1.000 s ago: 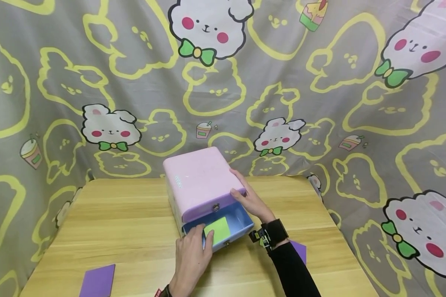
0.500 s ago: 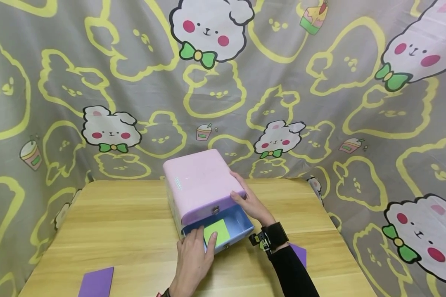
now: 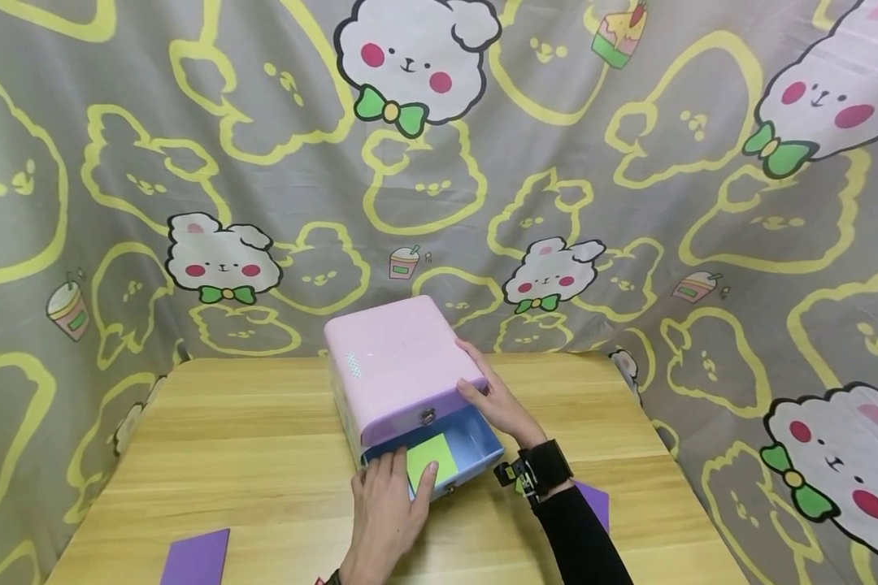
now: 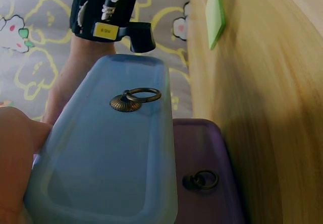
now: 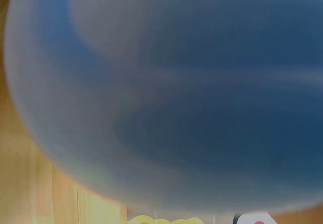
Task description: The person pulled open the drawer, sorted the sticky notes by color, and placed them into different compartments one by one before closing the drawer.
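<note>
Movement since half a second ago is slight: the blue drawer (image 3: 446, 455) looks pushed a little further into the pink box (image 3: 398, 370), and the left hand (image 3: 388, 512) has followed it forward a touch, while the right hand (image 3: 493, 398) has stayed where it was.

The left hand lies palm down at the drawer's front, just before the box, with its fingers (image 3: 424, 479) straight and spread over the front edge, the tips reaching the green card (image 3: 428, 457) that lies flat inside the drawer. It pinches nothing; the hold is a loose, flat press. In the left wrist view the drawer front (image 4: 108, 148) fills the frame, its brass ring pull (image 4: 135, 99) hanging free, with a darker purple drawer front (image 4: 202, 173) beside it.

The right hand rests against the box's right side, fingers straight along the wall and thumb near the lower edge of the lid, bracing rather than clasping. Its wrist carries a black strap (image 3: 541, 467). The right wrist view is only a blue blur.

Two purple cards lie on the wooden table (image 3: 249, 439): one (image 3: 193, 556) well left of the box, one (image 3: 596, 500) right of it, partly under the black sleeve (image 3: 578, 540).
</note>
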`<action>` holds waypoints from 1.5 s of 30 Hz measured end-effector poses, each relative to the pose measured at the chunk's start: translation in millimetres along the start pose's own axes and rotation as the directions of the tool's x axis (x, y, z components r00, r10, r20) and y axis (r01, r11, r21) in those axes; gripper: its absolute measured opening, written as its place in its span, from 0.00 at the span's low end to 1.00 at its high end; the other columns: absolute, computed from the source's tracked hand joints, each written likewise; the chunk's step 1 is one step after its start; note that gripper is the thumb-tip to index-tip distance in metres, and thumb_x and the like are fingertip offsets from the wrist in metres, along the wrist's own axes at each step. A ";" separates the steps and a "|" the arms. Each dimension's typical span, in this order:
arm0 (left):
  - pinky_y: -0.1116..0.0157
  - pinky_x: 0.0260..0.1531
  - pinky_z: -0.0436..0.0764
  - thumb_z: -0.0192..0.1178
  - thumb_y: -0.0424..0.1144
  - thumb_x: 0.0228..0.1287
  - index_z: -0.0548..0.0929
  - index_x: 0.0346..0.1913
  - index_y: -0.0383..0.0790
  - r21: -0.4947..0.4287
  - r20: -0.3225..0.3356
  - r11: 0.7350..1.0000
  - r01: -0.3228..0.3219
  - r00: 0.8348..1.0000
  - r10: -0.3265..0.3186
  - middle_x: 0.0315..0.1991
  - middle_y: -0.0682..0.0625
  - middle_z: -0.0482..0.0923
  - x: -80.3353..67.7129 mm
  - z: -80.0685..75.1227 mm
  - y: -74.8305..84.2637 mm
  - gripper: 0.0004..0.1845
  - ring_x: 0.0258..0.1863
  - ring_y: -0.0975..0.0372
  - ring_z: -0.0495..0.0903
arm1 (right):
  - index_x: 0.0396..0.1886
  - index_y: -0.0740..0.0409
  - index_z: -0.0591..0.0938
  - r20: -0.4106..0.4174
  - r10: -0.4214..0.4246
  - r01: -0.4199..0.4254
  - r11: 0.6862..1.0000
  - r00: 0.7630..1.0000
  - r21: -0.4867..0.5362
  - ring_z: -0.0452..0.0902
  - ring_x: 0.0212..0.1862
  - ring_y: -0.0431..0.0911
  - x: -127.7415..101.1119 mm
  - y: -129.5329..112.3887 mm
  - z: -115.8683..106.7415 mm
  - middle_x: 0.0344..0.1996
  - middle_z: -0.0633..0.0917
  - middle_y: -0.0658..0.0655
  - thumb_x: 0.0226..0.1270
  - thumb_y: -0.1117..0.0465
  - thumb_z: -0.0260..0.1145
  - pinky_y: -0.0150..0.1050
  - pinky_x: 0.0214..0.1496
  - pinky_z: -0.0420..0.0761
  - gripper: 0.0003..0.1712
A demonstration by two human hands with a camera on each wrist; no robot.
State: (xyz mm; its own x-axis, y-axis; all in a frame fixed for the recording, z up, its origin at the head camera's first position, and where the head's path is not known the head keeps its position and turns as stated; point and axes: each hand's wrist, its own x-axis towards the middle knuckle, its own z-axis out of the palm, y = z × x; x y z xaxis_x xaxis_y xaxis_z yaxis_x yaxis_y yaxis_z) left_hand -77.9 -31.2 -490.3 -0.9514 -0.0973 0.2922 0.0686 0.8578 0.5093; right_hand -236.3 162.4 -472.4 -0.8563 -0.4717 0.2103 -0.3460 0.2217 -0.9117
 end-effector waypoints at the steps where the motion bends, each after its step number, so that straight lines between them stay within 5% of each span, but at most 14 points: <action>1: 0.39 0.55 0.74 0.52 0.61 0.74 0.81 0.57 0.28 0.001 -0.002 1.000 0.000 1.000 0.000 0.50 0.36 0.85 0.2 0.0 0.0 0.35 0.53 0.44 0.82 | 0.81 0.33 0.53 0.000 -0.002 0.002 1.000 1.000 0.000 0.47 0.83 0.62 0.3 -0.3 0.1 0.83 0.51 0.55 0.78 0.50 0.57 0.73 0.77 0.55 0.38; 18: 0.41 0.52 0.77 0.56 0.58 0.72 0.85 0.49 0.33 0.040 -0.088 0.997 -0.069 0.993 0.073 0.46 0.40 0.85 2.5 2.7 -0.2 0.28 0.50 0.46 0.82 | 0.81 0.31 0.53 -0.009 0.003 -0.002 1.000 1.000 0.021 0.50 0.81 0.63 1.4 1.2 -4.3 0.83 0.51 0.57 0.78 0.48 0.57 0.71 0.77 0.57 0.38; 23: 0.43 0.50 0.77 0.64 0.52 0.67 0.86 0.46 0.35 0.002 -0.175 0.994 -0.106 0.979 0.104 0.44 0.42 0.87 3.6 -1.3 0.5 0.21 0.47 0.48 0.84 | 0.80 0.30 0.53 -0.003 0.008 -0.008 1.000 1.000 0.027 0.50 0.81 0.63 1.4 0.9 -4.6 0.83 0.51 0.56 0.78 0.48 0.57 0.71 0.77 0.57 0.38; 29: 0.51 0.42 0.81 0.74 0.43 0.56 0.88 0.38 0.37 -0.023 -0.339 0.977 -0.210 0.921 0.190 0.36 0.46 0.87 6.2 -11.9 1.1 0.13 0.41 0.52 0.86 | 0.81 0.32 0.53 0.003 -0.001 0.001 1.000 1.000 0.025 0.49 0.81 0.62 2.3 2.3 -3.2 0.83 0.51 0.56 0.78 0.51 0.57 0.71 0.77 0.57 0.38; 36: 0.59 0.36 0.78 0.71 0.39 0.55 0.85 0.30 0.38 -0.030 -0.509 0.936 -0.352 0.811 0.288 0.31 0.48 0.85 14.9 -29.8 1.2 0.08 0.36 0.55 0.82 | 0.81 0.32 0.53 0.002 0.007 -0.007 1.000 1.000 0.023 0.49 0.82 0.62 1.0 2.3 -1.4 0.83 0.51 0.56 0.78 0.52 0.56 0.71 0.77 0.57 0.37; 41: 0.60 0.38 0.71 0.64 0.47 0.64 0.83 0.33 0.35 -0.011 -0.592 0.904 -0.427 0.732 0.338 0.35 0.44 0.81 31.1 -39.7 -4.7 0.15 0.37 0.52 0.75 | 0.81 0.32 0.53 0.005 0.011 -0.011 1.000 1.000 0.028 0.49 0.81 0.62 0.1 1.7 -0.3 0.83 0.50 0.56 0.79 0.51 0.56 0.71 0.77 0.57 0.37; 43: 0.57 0.41 0.71 0.64 0.48 0.64 0.83 0.37 0.35 0.003 -0.585 0.903 -0.431 0.731 0.351 0.39 0.41 0.81 40.0 -42.4 -9.2 0.17 0.41 0.50 0.75 | 0.81 0.32 0.52 0.004 0.012 -0.012 1.000 1.000 0.027 0.49 0.82 0.62 0.3 1.9 -0.1 0.83 0.50 0.56 0.79 0.51 0.56 0.72 0.77 0.56 0.37; 45: 0.53 0.45 0.74 0.66 0.49 0.61 0.83 0.43 0.35 0.008 -0.553 0.906 -0.423 0.753 0.356 0.45 0.39 0.82 48.6 -44.0 -14.4 0.19 0.47 0.47 0.77 | 0.81 0.31 0.52 0.002 0.012 -0.012 1.000 1.000 0.024 0.48 0.82 0.62 0.3 1.9 0.1 0.83 0.50 0.56 0.79 0.50 0.56 0.72 0.77 0.56 0.37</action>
State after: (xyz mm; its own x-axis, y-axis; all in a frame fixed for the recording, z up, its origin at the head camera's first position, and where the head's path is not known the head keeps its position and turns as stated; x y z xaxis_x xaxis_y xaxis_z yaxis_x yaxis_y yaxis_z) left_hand -111.9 -70.5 -447.9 -0.5259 -0.0466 0.8493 0.4619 0.8228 0.3312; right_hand -237.1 162.6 -474.1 -0.8598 -0.4705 0.1984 -0.3263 0.2074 -0.9222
